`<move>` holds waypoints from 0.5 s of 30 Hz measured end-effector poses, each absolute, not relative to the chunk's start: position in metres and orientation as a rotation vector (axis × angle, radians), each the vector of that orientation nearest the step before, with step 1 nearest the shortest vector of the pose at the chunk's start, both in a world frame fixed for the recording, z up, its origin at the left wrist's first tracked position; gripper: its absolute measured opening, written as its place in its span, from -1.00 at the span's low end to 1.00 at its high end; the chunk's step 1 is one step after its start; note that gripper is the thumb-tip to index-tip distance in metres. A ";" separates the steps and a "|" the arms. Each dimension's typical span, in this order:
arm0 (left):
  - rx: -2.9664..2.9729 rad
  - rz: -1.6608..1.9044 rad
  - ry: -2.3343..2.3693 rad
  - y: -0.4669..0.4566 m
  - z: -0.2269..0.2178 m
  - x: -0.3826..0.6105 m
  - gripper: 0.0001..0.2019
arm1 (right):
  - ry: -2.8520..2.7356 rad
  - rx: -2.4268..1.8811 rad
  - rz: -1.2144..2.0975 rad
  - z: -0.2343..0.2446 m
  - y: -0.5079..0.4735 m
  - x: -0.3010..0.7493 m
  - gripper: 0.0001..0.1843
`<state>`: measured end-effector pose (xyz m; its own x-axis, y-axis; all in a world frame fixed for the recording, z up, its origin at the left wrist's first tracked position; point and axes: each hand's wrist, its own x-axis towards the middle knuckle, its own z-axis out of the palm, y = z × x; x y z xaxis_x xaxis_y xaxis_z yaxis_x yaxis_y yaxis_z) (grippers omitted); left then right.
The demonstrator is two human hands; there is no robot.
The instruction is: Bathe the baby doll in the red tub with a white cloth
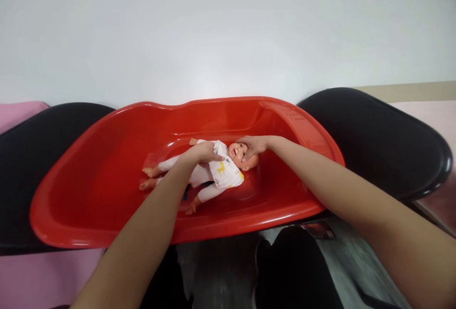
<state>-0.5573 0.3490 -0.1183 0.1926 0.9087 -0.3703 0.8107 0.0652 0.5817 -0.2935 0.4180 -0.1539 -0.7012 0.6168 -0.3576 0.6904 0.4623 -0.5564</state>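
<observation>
A baby doll (228, 176) lies face up in a red baby bathtub (89, 181), its feet to the left and its head to the right. It wears a white top with yellow and dark prints and light trousers. My left hand (209, 152) grips the doll at its chest, thumb on the top; the other fingers are partly hidden. Around the doll's head (238, 152) closes my right hand (255, 145), its thumb across the face and its fingers over the crown. Both forearms reach over the tub's near rim.
Black rounded seats (388, 143) show on both sides of the tub. A white wall (228, 33) rises behind it. Pink surfaces (46, 276) lie at the left and right edges. Below the near rim are my dark-clothed legs (295, 271) and a grey floor.
</observation>
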 end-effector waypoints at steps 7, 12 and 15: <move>1.855 0.585 2.010 0.365 -0.128 -0.556 -0.81 | 2.578 1.136 -1.088 -0.154 0.418 -0.293 -0.08; 1.547 0.678 1.472 0.357 -0.138 -0.538 -0.73 | 2.618 1.117 -1.066 -0.152 0.417 -0.293 -0.02; 1.713 0.561 1.298 0.357 -0.153 -0.533 -0.63 | 2.639 1.090 -1.095 -0.152 0.417 -0.293 0.03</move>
<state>-0.5328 0.3572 -0.1527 0.3491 0.9246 -0.1526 0.5226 -0.0570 0.8507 -0.2933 0.4167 -0.1518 -0.7429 0.5842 -0.3269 0.6439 0.4902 -0.5874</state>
